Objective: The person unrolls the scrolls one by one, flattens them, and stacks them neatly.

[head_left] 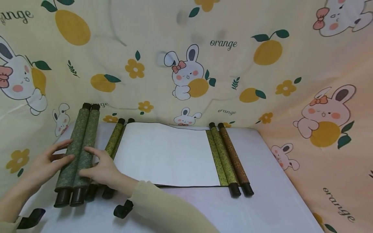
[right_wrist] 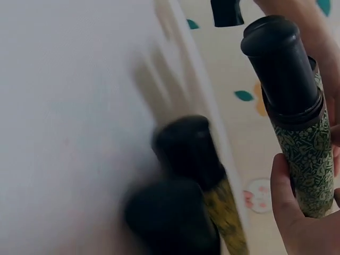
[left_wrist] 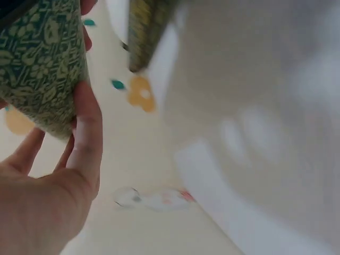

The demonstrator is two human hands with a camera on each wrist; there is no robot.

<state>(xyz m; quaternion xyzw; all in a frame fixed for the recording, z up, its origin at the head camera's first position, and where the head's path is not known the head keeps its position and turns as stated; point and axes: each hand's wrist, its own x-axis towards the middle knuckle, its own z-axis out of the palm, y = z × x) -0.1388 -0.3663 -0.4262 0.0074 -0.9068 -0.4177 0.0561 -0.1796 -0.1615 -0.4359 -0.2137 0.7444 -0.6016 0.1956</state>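
The head view is bright; the wrist views dimmer, partly blurred.

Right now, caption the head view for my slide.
Left hand and right hand hold two blue-green rolls left of the white sheet; brown roll far right.

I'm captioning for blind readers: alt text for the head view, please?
A person's left hand and right hand hold two green patterned scroll rollers; to their right, an open blank scroll with olive rollers lies beside a brown roller.
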